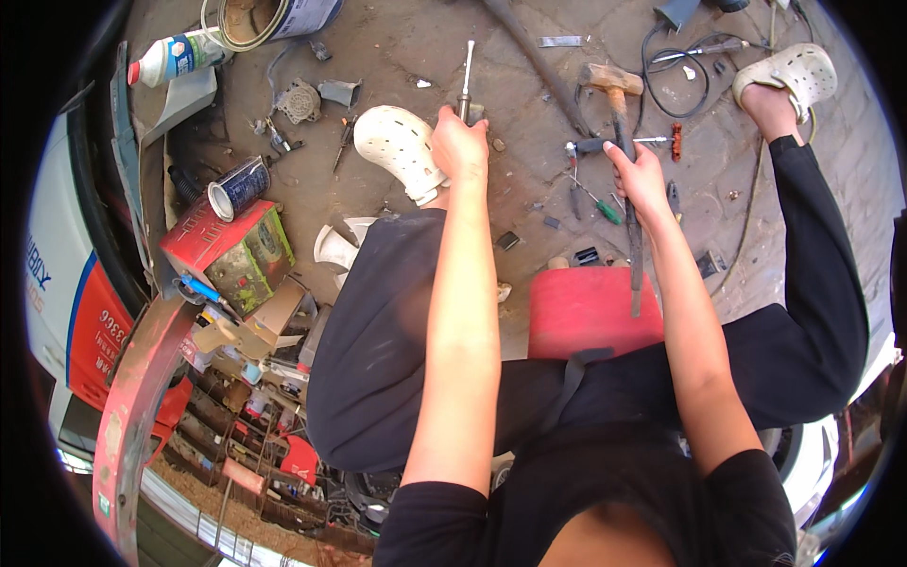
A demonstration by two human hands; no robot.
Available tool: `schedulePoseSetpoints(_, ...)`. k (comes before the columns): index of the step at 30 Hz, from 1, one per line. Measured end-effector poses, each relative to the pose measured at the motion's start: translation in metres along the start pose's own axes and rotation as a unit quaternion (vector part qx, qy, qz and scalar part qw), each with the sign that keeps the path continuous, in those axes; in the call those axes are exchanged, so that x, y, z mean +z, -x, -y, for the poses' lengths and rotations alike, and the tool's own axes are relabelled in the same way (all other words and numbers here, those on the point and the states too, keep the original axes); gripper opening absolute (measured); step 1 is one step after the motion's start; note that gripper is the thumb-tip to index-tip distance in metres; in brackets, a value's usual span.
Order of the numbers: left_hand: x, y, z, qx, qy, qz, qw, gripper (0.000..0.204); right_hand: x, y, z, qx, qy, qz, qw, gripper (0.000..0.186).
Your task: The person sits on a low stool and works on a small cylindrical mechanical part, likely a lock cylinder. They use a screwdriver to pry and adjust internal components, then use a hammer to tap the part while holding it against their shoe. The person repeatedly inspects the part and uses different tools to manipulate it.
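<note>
My left hand (460, 146) is closed around the handle of a screwdriver (468, 76), whose metal shaft points away from me over the ground. Most of that handle is hidden in my fingers. Beside it is my left shoe, a white clog (395, 142). My right hand (641, 181) is wrapped around the long handle of a hammer (612, 79); the rusty head lies at the far end, and the handle's near end reaches over a red box-like thing (595, 307) between my legs. Near my right hand lie a green-handled screwdriver (607, 210) and a red-handled tool (675, 142).
At the left, a blue can (239, 187) lies on a red and green box (231, 250). A bucket (269, 19) and a white bottle (179, 57) are at far left. A long bar (539, 61) and a black cable (652, 71) lie ahead. A littered shelf (236, 425) stands near left.
</note>
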State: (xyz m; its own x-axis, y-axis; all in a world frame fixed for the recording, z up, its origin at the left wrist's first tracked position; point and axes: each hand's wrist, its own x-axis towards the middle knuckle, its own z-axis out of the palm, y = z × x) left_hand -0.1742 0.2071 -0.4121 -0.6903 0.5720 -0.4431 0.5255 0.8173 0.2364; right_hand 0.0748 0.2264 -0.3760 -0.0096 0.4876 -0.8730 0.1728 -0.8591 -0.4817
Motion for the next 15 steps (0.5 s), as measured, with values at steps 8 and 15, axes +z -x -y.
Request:
schedulePoseSetpoints(8,0.002,0.084,-0.074,-0.204,0.649,0.007,0.733,0.016,0.011,-0.011,-0.004,0.044,-0.028,0.015,0.999,0.023)
schedulePoseSetpoints(15,0.018,0.102,-0.122,-0.271,0.77,0.06,0.574,0.022,0.007,-0.032,-0.027,-0.098,0.196,-0.041,0.975,0.032)
